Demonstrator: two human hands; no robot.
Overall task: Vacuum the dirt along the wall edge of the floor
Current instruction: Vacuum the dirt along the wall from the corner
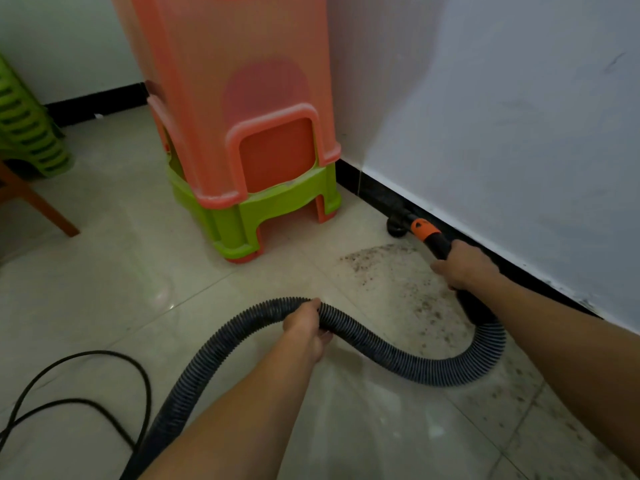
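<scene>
A ribbed grey-black vacuum hose (398,358) curves across the pale tiled floor. My left hand (306,323) grips the hose at its raised bend. My right hand (464,266) grips the black wand just behind its orange collar (425,230). The round black nozzle (394,226) sits on the floor against the black skirting (377,194) of the white wall. Dark specks of dirt (408,278) are scattered on the tiles along the wall, under and in front of my right hand, and run on toward the lower right.
A tall stack of orange and green plastic stools (249,150) stands just left of the nozzle, close to the wall corner. More green stools (27,133) and a wooden chair leg (45,209) are at far left. A black power cable (86,403) loops at lower left.
</scene>
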